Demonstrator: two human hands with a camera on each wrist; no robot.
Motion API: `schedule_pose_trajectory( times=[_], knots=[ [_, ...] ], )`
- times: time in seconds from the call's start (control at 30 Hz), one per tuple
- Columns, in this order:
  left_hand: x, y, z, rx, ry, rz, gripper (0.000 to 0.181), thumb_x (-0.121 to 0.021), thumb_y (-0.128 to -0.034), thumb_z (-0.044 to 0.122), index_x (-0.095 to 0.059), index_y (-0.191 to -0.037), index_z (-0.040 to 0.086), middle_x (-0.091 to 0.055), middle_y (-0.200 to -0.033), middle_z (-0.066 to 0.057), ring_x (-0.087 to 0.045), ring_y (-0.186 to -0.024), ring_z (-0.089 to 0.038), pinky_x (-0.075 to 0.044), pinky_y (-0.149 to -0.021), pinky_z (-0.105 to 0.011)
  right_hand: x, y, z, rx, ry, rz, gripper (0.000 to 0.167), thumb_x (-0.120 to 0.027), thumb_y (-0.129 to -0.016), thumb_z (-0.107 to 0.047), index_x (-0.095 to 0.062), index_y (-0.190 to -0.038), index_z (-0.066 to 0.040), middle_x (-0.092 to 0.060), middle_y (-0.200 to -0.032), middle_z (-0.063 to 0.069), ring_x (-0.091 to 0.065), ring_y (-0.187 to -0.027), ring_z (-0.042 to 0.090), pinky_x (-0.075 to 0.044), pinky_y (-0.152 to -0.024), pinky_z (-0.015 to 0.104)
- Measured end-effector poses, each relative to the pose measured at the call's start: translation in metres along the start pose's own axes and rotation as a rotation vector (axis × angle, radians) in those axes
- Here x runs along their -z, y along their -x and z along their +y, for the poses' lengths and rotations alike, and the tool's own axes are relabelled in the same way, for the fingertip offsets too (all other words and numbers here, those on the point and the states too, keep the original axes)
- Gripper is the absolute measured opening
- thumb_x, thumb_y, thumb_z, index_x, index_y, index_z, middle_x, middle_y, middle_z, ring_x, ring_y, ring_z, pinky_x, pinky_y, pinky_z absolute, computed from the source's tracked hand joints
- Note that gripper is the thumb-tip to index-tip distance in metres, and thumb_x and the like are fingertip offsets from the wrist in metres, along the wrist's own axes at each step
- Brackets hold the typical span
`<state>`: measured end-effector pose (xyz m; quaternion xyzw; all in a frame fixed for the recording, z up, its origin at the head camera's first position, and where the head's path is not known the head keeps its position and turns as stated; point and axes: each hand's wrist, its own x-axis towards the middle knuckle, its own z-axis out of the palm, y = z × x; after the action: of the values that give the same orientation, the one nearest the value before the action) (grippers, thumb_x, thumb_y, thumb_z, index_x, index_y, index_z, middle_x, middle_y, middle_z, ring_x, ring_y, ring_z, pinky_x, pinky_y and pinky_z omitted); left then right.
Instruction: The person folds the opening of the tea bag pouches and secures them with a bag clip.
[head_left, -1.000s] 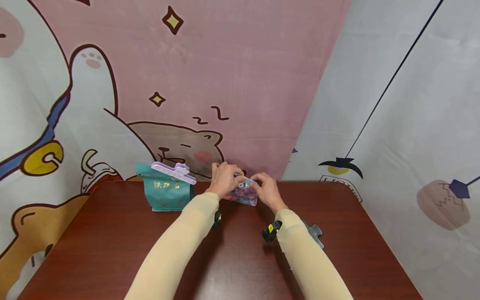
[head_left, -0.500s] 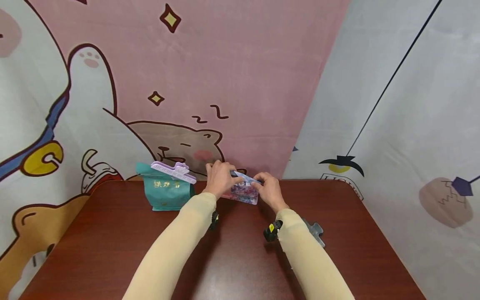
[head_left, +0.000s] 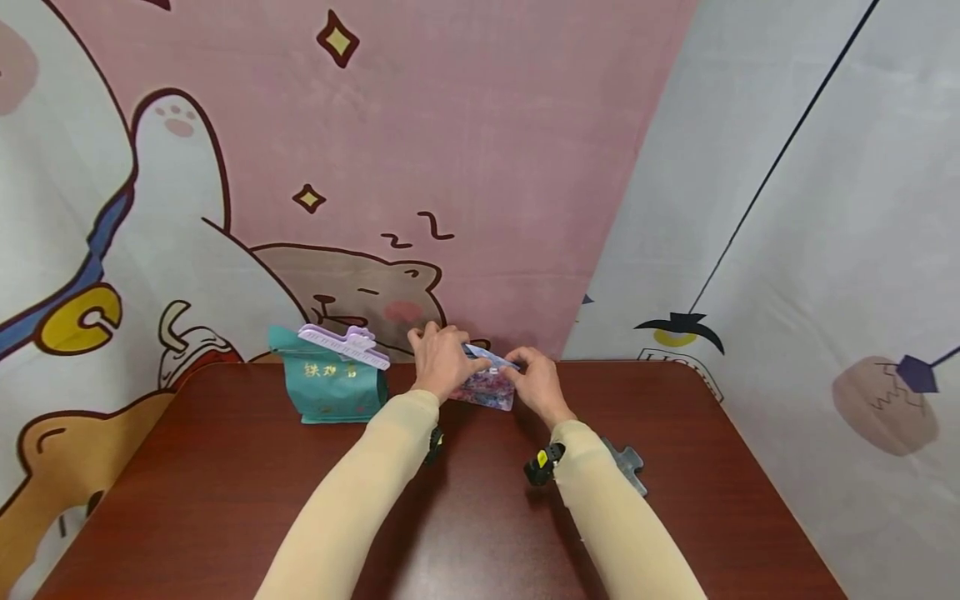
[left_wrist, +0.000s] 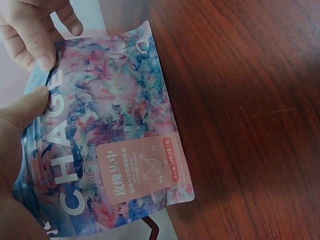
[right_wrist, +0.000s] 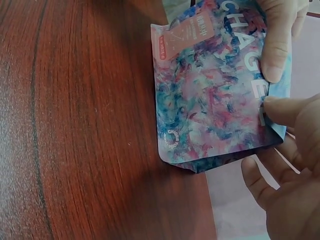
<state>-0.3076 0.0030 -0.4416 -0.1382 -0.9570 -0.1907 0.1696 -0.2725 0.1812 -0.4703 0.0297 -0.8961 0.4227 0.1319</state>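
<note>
A pouch with a pink and blue painted pattern [head_left: 487, 388] stands upright near the table's back edge. My left hand [head_left: 442, 360] grips its top from the left, thumb on the front face. At the top right, my right hand [head_left: 538, 385] pinches the upper edge between thumb and fingers. The top strip of the pouch is bent over between the hands. White letters run below the thumbs on the pouch [left_wrist: 110, 125] in the left wrist view. In the right wrist view, the pouch [right_wrist: 215, 95] shows a folded side at its right end.
On the left stands a teal bag [head_left: 336, 392] with a lilac clip [head_left: 345, 345] across its top. A grey clip [head_left: 627, 467] lies beside my right forearm, partly hidden by the sleeve. A patterned cloth [head_left: 480, 167] hangs behind the table [head_left: 480, 517].
The pouch's top strip is bent over further than a second ago. Both hands keep their hold, with small shifts of the fingers. The teal bag has not moved.
</note>
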Motion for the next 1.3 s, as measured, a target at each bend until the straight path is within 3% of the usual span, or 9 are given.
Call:
schedule_pose_trajectory(
  times=[0.5,0.77,1.1,1.3],
  knots=[
    [0.001,-0.001,-0.002,0.009,0.01,-0.048,0.061,-0.086,-0.0758,0.061,-0.08,-0.116,0.015,-0.074,-0.108,-0.006,-0.053,-0.1,-0.029,-0.029,-0.092,-0.054,0.006,0.004,0.001,0.007,-0.031,-0.019,0.017,-0.076,-0.094,-0.012,-0.075,-0.108,-0.003,-0.07,-0.113,0.015,-0.065,-0.106,0.035,-0.052,-0.096,0.052],
    [0.0,-0.001,-0.004,-0.011,0.071,-0.06,0.059,-0.087,-0.0765,0.057,-0.081,-0.113,0.012,-0.075,-0.108,-0.006,-0.053,-0.1,-0.029,-0.032,-0.09,-0.051,0.008,0.006,0.005,-0.013,-0.03,-0.022,0.019,-0.076,-0.094,-0.013,-0.075,-0.111,-0.002,-0.07,-0.118,0.017,-0.064,-0.111,0.035,-0.05,-0.1,0.052],
    [0.002,-0.003,-0.004,-0.007,0.1,-0.126,0.057,-0.087,-0.0773,0.055,-0.08,-0.113,0.011,-0.072,-0.106,-0.005,-0.052,-0.099,-0.029,-0.04,-0.09,-0.047,0.011,0.007,0.006,-0.003,-0.02,-0.031,0.019,-0.076,-0.094,-0.013,-0.075,-0.11,-0.002,-0.07,-0.118,0.017,-0.064,-0.113,0.036,-0.049,-0.101,0.054],
    [0.002,-0.002,-0.003,0.013,0.098,-0.135,0.06,-0.086,-0.0778,0.057,-0.079,-0.117,0.012,-0.073,-0.114,-0.006,-0.053,-0.104,-0.03,-0.041,-0.093,-0.053,0.012,0.008,0.005,-0.005,-0.018,-0.043,0.019,-0.075,-0.095,-0.013,-0.075,-0.111,-0.002,-0.069,-0.119,0.017,-0.064,-0.114,0.036,-0.048,-0.102,0.055]
  ],
)
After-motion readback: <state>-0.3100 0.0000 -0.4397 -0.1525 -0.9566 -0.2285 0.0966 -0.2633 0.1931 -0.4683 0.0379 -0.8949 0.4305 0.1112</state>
